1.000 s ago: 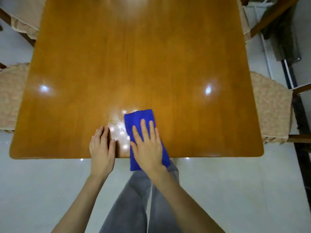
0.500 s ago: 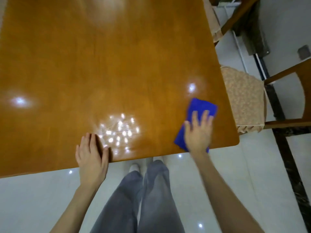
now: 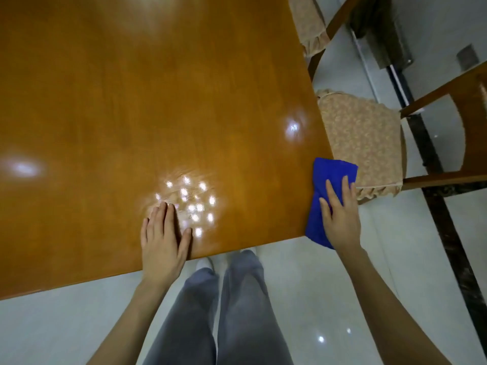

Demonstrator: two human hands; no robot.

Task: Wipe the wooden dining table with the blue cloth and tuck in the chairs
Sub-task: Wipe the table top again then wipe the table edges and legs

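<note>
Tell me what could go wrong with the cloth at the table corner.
The folded blue cloth overhangs the right corner of the glossy wooden table under the flat right hand; one more push could drop it onto the floor. That hand might also knock the beige-cushioned wooden chair close beside that edge.

The table (image 3: 131, 101) is orange-brown wood under a smooth, glossy varnish that mirrors lamp spots (a cluster of them sits towards 6 o'clock). At its 4 o'clock corner the blue cloth (image 3: 332, 172) is a matt, soft-looking fabric. The chair (image 3: 445, 180) at 3 o'clock has a polished wooden frame and a beige patterned cloth seat cover (image 3: 361, 138) with a frilled hem. The floor (image 3: 66, 325) is pale, glossy tile. The trousers (image 3: 237, 312) are matt grey cloth.
</note>
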